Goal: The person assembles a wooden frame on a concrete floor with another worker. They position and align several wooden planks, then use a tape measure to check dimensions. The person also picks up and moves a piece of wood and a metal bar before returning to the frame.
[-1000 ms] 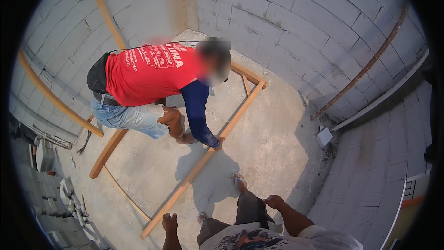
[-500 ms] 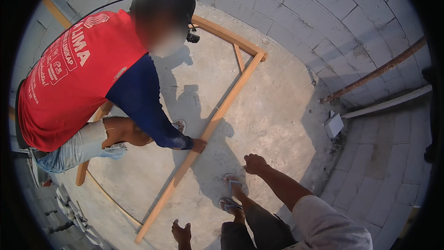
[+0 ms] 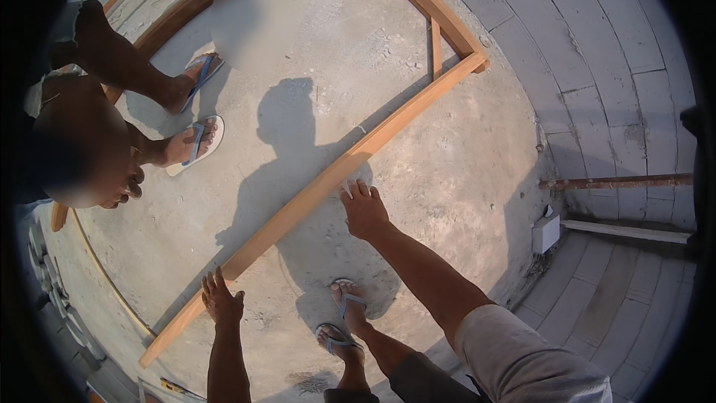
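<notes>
Wooden beam (image 3: 298, 209): slantwise on the floor (image 3: 440, 179). Left hand (image 3: 224, 303): fingers spread over it, touch unclear. Right hand (image 3: 365, 216): spread just short. Nothing gripped. For balance, grip both edges, hands well apart.

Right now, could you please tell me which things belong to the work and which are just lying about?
Seem part of the work:
long beam
joined beam at its far end
short brace between them
left hand, at the long beam, contact unclear
right hand, beside it

Seem just lying about:
white block
rusty pole
pale bar
</notes>
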A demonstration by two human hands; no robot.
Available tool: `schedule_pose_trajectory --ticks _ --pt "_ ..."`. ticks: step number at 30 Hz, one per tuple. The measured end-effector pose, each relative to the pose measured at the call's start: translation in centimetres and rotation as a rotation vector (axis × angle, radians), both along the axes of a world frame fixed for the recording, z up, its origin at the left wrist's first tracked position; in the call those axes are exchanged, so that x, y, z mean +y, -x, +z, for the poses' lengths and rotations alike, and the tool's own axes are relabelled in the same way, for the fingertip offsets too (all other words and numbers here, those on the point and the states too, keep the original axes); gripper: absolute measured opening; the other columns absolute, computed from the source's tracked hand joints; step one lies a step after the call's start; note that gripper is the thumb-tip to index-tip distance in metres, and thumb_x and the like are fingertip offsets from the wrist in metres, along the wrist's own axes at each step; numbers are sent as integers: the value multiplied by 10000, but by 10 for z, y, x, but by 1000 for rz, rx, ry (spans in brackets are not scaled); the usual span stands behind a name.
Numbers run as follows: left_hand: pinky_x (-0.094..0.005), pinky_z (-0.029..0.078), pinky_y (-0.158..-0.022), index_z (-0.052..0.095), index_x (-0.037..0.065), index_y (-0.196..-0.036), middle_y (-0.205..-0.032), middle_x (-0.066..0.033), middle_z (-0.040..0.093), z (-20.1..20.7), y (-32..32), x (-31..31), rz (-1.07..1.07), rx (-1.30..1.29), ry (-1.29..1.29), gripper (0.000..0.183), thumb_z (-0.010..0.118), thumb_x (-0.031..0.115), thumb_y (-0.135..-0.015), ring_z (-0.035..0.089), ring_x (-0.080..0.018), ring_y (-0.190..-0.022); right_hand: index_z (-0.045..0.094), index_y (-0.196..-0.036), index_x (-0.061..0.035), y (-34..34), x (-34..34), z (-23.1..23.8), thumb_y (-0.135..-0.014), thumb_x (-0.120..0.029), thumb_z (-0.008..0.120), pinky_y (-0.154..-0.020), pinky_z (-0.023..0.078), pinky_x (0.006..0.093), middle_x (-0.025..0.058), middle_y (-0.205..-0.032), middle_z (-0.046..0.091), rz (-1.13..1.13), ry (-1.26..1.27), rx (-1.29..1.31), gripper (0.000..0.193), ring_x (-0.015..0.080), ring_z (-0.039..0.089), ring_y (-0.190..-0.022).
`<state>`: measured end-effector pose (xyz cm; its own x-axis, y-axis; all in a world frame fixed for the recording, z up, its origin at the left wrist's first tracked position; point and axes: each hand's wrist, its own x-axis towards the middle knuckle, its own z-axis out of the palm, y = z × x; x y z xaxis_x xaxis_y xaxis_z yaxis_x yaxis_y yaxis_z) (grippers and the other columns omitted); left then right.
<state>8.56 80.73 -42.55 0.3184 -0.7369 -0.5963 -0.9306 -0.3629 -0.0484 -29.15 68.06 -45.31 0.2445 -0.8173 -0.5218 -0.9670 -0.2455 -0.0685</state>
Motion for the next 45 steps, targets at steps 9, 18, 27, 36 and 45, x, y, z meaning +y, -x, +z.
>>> schedule_pose_trajectory --ticks 9,18,27,36,45 --pt "-456 342 -1074 460 120 -1299 -1263 -130 531 -85 -14 -5 94 53 112 741 855 202 -678 455 -329 -1246 448 -1391 -138 -27 -70 -34 -924 -187 557 -1160 217 487 136 -1394 447 97 63 109 481 306 344 -1398" --pt "-444 407 -991 470 81 -1212 -1148 -142 553 -98 -23 -5 -40 -30 77 591 793 223 -738 528 -323 -1125 505 -1283 -130 -26 -84 -49 -825 -125 641 -1081 336 397 104 -1177 542 247 113 141 478 259 502 -1197" --pt "-469 332 -1079 490 78 -1159 -1100 -143 560 -108 -21 -1 19 -28 125 406 676 128 -802 528 -316 -1137 550 -1172 -132 -25 -82 -57 -816 -102 644 -1138 271 424 116 -1179 544 210 95 139 369 280 478 -1227" --pt "-473 339 -1089 530 78 -1082 -1068 -146 601 -111 -22 -1 12 -33 179 376 718 166 -768 555 -331 -1132 549 -1121 -94 -17 -86 -71 -758 -107 668 -1062 337 415 124 -1126 584 312 142 135 383 278 527 -1161" --pt "-418 405 -1019 540 87 -1114 -1097 -130 611 -91 -23 -9 3 14 -13 287 617 131 -841 565 -306 -1125 605 -1067 -102 -13 -84 -61 -729 -115 704 -977 408 399 115 -1035 628 365 175 101 353 271 589 -1053"
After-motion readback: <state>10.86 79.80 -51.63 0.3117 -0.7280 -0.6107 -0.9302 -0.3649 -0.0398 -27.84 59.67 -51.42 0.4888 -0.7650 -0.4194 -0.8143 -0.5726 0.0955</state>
